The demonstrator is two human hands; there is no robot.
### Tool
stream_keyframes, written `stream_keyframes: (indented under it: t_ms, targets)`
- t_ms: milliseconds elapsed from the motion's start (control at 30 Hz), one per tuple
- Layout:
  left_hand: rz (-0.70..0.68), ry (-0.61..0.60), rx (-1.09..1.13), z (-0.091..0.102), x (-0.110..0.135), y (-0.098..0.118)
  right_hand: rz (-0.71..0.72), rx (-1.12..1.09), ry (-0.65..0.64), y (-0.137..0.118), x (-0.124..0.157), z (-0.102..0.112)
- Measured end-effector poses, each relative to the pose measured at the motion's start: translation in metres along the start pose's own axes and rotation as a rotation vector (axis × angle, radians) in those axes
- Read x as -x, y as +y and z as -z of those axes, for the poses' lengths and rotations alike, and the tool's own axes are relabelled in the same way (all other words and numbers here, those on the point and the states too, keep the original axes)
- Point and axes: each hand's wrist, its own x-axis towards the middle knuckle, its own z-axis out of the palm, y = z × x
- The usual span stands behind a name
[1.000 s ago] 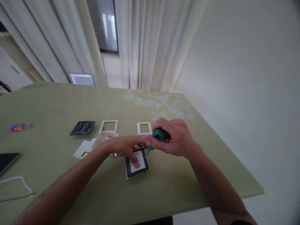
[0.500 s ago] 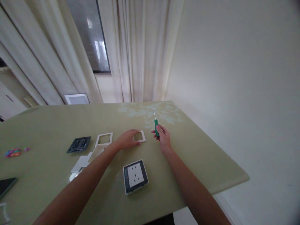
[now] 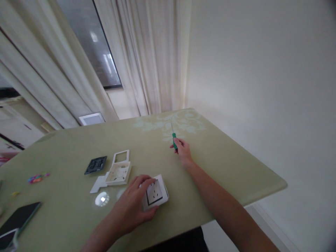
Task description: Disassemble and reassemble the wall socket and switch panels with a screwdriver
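My left hand (image 3: 132, 201) curls over a wall socket (image 3: 155, 193) near the table's front edge. Its thumb and fingers grip a white cover frame (image 3: 163, 186), which lies over the socket and surrounds its white slotted face. My palm hides the left side of both; whether the frame sits fully flush I cannot tell. My right hand (image 3: 183, 153) is closed around the green handle of a screwdriver (image 3: 174, 140), whose thin metal shaft points up and away, touching nothing I can make out.
Left of the socket lie a white back box (image 3: 118, 173), another white frame (image 3: 127, 156), a white plate (image 3: 99, 183) and a dark socket insert (image 3: 96, 165). Small colourful pieces (image 3: 36, 179) and a dark flat device (image 3: 22, 217) are farther left. A wall (image 3: 249, 87) borders the right side.
My left hand has brought the white frame nearer and down onto the socket. My right hand keeps the screwdriver in about the same place. The view has turned slightly left.
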Motion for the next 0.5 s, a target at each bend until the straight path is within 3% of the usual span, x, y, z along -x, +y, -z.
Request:
stream_keyframes:
  t_ms: [100,367,500]
  targets:
    - [0.039,-0.010,0.009,-0.007,0.003,0.000,0.005,-0.002,-0.012,-0.001,0.003,-0.003]
    - [0.030,-0.056,0.034,-0.009,-0.018,-0.008,0.016,-0.014,0.010,-0.002,0.006,-0.001]
    - [0.036,0.002,0.028,-0.013,-0.024,-0.003,0.011,-0.012,0.005,-0.003,0.006,-0.002]
